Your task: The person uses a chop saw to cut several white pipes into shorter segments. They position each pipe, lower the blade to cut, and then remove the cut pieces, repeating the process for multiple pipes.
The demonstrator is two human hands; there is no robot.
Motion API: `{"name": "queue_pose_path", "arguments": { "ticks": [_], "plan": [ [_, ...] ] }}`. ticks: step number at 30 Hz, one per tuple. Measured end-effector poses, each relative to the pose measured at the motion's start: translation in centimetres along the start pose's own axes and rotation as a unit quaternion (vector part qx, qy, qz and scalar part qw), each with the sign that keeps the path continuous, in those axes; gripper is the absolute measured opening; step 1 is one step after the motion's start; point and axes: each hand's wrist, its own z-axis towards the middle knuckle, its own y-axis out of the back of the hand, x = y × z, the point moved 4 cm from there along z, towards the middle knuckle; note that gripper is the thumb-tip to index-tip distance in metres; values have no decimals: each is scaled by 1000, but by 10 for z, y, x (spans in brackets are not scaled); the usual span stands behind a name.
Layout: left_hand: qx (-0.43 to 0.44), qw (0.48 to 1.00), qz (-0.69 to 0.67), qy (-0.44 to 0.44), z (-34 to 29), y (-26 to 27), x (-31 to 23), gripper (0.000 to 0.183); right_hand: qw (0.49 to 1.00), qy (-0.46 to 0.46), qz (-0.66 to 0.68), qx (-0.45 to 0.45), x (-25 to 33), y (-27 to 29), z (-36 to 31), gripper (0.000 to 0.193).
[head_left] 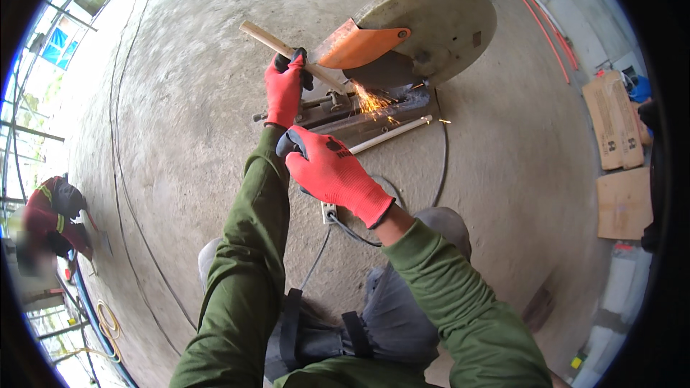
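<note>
An abrasive chop saw stands on the concrete floor, with a large pale disc guard [438, 21] and an orange cover [359, 44]. My left hand [284, 90], in a red glove, is closed around the saw's pale wooden handle [267, 37], which slants up to the left. Orange sparks [371, 102] fly where the blade meets the work on the dark metal base [392, 109]. My right hand [332, 171], also in a red glove, grips the near end of a thin pale tube [394, 132] that runs up right beside the base.
A white socket block [328, 210] with grey cables lies just below my right hand. Orange hoses [548, 29] run along the upper right. Cardboard pieces [617, 122] lie at the right. A person in a red jacket [52, 217] crouches far left. My grey-trousered knees [445, 224] are below.
</note>
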Motion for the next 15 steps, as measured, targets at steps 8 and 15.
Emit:
{"name": "queue_pose_path", "arguments": {
  "ticks": [8, 15],
  "plan": [
    [-8, 1000, 7, 23, 11, -7, 0, 21, 1000, 0, 8, -7, 0, 3, -2, 18],
    [7, 999, 12, 50, 28, -4, 2, 27, 1000, 12, 1, -5, 4, 6, -5, 17]
  ]
}}
